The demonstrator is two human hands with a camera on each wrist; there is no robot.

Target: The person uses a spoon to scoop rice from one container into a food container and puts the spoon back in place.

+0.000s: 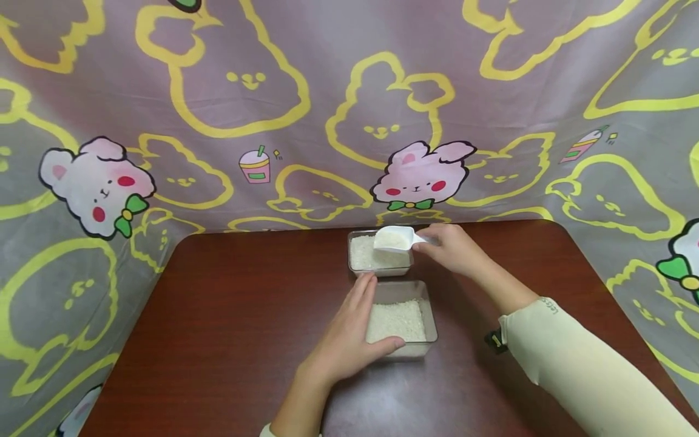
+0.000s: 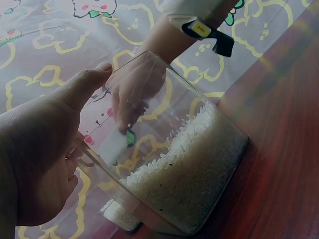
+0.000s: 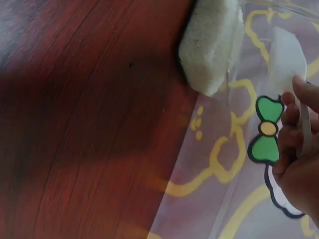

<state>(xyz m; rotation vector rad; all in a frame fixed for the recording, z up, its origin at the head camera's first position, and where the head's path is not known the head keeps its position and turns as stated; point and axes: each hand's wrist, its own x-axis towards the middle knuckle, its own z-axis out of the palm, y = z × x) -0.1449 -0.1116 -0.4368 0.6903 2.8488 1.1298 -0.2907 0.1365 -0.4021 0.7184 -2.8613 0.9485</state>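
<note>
My right hand (image 1: pixel 450 247) grips the handle of a small white scoop (image 1: pixel 403 238) heaped with white rice. The scoop hangs over the far clear container (image 1: pixel 382 272), which holds rice almost to its rim. Nearer to me stands a deeper clear container (image 1: pixel 429 315), partly filled with rice (image 1: pixel 397 321). My left hand (image 1: pixel 349 331) holds this nearer container at its left side, thumb at the near rim and fingers along the side. In the right wrist view, fingers and thumb close around the scoop's handle (image 3: pixel 305 129).
Both containers stand on a dark red-brown wooden table (image 1: pixel 235 321), one behind the other. A patterned cloth (image 1: pixel 322 73) with cartoon rabbits hangs behind the table and along its sides. A dark strap piece (image 1: pixel 496 341) shows at my right wrist.
</note>
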